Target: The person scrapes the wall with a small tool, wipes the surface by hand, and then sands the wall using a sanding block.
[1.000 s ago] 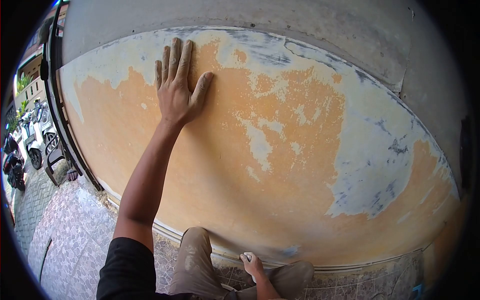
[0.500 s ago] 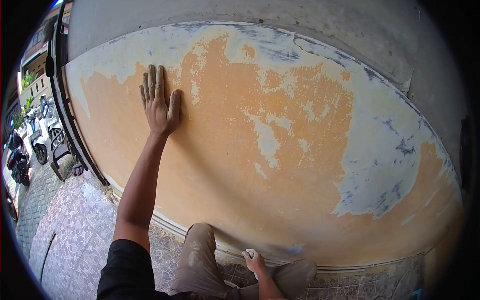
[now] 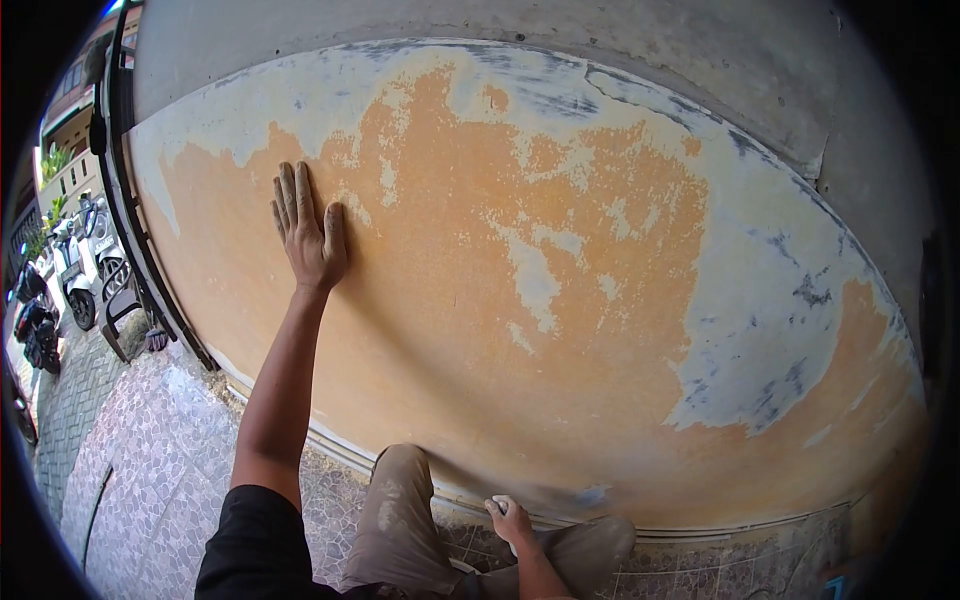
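Observation:
My left hand point(image 3: 308, 235) lies flat against the wall point(image 3: 440, 290), fingers pointing up and thumb apart, with nothing in it. Grey dust coats its fingertips. Orange paint covers much of this wall, broken by pale patches point(image 3: 530, 280) with ragged edges, some marked dark grey. Low down, by my bent right leg point(image 3: 580, 550), my right hand point(image 3: 512, 522) is closed. Something small and whitish shows at its fingers, too little of it to name.
Bare grey wall point(image 3: 400, 20) continues above the painted part. At the left stand a dark metal post point(image 3: 130, 200), a black chair point(image 3: 122, 305) and parked motorbikes point(image 3: 80, 250). Patterned tiles point(image 3: 170, 470) cover the floor, and a pale ledge point(image 3: 340, 450) runs along the wall's foot.
My left hand has slid down the wall and slightly to the left, still flat. My right hand stays by my leg, closed as before.

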Tool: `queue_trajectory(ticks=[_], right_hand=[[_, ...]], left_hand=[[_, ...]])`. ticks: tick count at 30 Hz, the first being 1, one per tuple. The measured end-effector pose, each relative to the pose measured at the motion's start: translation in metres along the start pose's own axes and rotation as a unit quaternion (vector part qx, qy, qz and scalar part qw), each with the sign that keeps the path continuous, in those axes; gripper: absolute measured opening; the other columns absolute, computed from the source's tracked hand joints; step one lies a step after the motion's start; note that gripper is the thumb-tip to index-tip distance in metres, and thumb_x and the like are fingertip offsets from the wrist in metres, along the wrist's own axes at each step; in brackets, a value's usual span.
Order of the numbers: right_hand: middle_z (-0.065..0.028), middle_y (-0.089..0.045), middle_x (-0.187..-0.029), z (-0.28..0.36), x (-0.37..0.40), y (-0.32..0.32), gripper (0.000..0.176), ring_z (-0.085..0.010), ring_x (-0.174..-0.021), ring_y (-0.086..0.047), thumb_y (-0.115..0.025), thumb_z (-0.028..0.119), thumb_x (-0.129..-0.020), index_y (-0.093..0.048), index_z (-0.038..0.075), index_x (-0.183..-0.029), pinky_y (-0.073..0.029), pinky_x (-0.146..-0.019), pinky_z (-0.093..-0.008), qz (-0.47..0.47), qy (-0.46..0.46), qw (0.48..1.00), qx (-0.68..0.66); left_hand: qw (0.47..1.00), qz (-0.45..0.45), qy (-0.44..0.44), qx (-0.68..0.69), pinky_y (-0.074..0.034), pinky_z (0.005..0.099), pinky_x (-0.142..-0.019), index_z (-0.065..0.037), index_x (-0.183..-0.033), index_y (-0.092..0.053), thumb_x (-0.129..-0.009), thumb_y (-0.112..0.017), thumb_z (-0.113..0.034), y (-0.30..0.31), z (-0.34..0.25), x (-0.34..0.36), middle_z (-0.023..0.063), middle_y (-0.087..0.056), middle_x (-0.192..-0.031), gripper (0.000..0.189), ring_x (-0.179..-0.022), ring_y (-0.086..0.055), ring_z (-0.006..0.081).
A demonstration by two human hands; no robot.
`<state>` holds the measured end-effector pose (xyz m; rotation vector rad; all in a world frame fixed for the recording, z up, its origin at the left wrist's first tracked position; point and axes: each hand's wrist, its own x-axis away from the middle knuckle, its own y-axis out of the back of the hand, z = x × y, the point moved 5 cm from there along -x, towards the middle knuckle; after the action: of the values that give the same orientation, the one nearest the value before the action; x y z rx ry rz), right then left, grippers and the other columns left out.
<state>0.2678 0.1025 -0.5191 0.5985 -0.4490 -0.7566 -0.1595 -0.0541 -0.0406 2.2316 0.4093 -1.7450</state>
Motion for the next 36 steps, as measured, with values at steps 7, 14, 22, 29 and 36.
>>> queue_trajectory(ticks=[7,14,22,29,36], right_hand=[[-0.0226,-0.071,-0.124,0.008,0.005,0.003,0.063,-0.0375,-0.117,-0.068,-0.067,0.056,-0.095,-0.063,0.004,-0.133,-0.052,-0.100,-0.0447,0.014,-0.027,1.000,-0.006],[-0.0243,-0.067,-0.132,0.002,0.008,0.008,0.069,-0.0377,-0.119,-0.067,-0.068,0.053,-0.096,-0.055,0.003,-0.141,-0.051,-0.102,-0.0454,-0.015,-0.042,0.999,-0.013],[-0.0235,-0.072,-0.120,-0.002,0.008,0.010,0.065,-0.0372,-0.113,-0.070,-0.068,0.052,-0.096,-0.058,0.004,-0.138,-0.053,-0.097,-0.0461,-0.048,-0.026,0.998,-0.016],[-0.0240,-0.072,-0.120,-0.006,0.004,0.005,0.064,-0.0371,-0.113,-0.070,-0.069,0.053,-0.095,-0.060,0.004,-0.136,-0.054,-0.097,-0.0455,-0.036,-0.024,0.999,-0.014],[-0.0248,-0.068,-0.130,0.000,0.010,0.013,0.066,-0.0387,-0.120,-0.067,-0.069,0.053,-0.096,-0.060,0.001,-0.136,-0.051,-0.102,-0.0451,-0.033,-0.041,0.998,-0.033]], left_hand=[[0.980,0.014,0.194,0.049,-0.001,0.0545,-0.127,-0.007,-0.167,-0.018,-0.108,-0.038,-0.052,-0.011,-0.010,0.078,0.0206,-0.008,-0.174,0.076,-0.161,-0.004,0.0389],[0.990,0.057,0.081,0.104,0.006,0.0617,-0.124,-0.009,-0.167,-0.019,-0.105,-0.049,-0.051,-0.021,-0.132,0.039,0.0201,-0.006,-0.174,0.081,-0.161,0.001,0.0412],[0.982,0.077,-0.140,0.099,0.005,0.0613,-0.125,-0.012,-0.164,-0.032,-0.098,-0.061,-0.057,-0.027,-0.255,-0.038,0.0136,-0.022,-0.173,0.085,-0.161,-0.012,0.0362],[0.972,0.097,-0.182,0.109,-0.002,0.0547,-0.129,-0.008,-0.162,-0.036,-0.094,-0.064,-0.061,-0.027,-0.272,-0.021,0.0109,-0.030,-0.170,0.090,-0.159,-0.020,0.0315],[0.967,0.108,-0.210,0.096,-0.007,0.0548,-0.129,-0.011,-0.162,-0.035,-0.093,-0.063,-0.065,-0.027,-0.263,-0.024,0.0091,-0.033,-0.169,0.092,-0.158,-0.024,0.0287]])
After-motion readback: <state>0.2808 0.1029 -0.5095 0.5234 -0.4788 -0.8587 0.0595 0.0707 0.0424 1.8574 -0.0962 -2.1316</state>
